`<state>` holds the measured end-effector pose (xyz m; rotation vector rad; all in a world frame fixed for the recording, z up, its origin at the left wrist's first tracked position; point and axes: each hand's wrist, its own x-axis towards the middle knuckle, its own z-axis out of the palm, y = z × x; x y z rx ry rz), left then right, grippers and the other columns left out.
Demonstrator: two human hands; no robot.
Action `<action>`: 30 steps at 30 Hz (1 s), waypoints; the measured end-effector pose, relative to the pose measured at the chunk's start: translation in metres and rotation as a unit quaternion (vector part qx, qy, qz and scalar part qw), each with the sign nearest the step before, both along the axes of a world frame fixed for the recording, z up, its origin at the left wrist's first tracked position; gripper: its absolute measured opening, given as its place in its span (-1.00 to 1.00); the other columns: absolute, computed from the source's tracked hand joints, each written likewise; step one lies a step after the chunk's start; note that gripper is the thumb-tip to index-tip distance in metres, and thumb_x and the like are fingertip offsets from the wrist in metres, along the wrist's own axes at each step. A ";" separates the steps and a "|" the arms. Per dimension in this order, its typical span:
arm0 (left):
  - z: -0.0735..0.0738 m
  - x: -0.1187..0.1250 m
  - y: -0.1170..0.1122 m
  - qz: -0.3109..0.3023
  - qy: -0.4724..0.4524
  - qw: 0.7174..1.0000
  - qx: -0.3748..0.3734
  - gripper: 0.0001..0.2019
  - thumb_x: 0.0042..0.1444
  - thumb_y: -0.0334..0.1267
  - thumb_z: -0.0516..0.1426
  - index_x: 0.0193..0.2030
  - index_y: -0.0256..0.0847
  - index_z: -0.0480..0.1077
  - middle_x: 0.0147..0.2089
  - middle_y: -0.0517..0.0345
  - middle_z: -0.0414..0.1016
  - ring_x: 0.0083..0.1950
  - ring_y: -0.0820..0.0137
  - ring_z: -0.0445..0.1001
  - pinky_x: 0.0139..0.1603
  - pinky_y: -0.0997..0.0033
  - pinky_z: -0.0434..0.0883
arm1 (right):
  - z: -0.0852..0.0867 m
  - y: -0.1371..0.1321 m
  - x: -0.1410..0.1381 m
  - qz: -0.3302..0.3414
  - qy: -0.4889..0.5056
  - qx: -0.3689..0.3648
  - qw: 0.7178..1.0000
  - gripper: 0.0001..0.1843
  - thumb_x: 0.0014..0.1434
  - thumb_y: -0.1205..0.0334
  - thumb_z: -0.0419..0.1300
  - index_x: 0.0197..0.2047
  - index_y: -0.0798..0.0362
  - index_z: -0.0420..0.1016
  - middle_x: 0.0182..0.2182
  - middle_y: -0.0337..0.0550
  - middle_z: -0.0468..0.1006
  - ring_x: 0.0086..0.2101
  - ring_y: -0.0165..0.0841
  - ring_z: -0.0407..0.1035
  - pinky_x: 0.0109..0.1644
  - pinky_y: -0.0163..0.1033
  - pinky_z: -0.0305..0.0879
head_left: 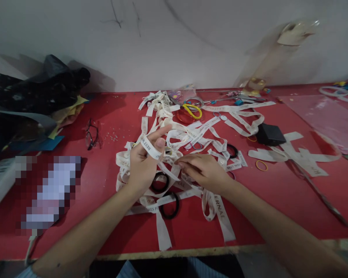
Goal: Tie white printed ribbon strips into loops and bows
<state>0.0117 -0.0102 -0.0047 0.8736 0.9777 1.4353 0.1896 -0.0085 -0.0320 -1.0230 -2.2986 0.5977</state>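
Note:
A strip of white ribbon (150,147) printed with dark lettering loops across the fingers and thumb of my left hand (143,164). That hand grips the strip, with its index finger pointing away to the upper right. Just to the right, my right hand (207,172) has thumb and fingers pinched together at the ribbon; the exact spot between the fingertips is hard to make out. Under and around both hands lies a tangled pile of the same printed ribbon (165,240). Black hair ties (169,217) lie among the strands near my left wrist.
Yellow-handled scissors (193,111) lie behind the pile. At right are a black box (270,134), a yellow rubber band (261,165) and long metal scissors (321,195). Eyeglasses (89,137) and a blurred-out phone (53,193) with a cable are at left on the red table (110,239).

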 end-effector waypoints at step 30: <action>-0.015 -0.005 0.009 0.017 0.064 0.988 0.137 -0.73 0.18 -0.04 0.18 -0.09 -0.12 0.53 -0.61 0.36 -0.06 -0.60 0.60 -0.09 -0.62 0.53 -0.07 | -0.003 0.007 0.015 -0.193 -0.171 0.058 0.964 -0.44 0.04 0.62 0.03 0.01 0.01 0.57 -0.08 -0.17 0.63 -0.12 -0.22 0.50 -0.09 -0.16 0.40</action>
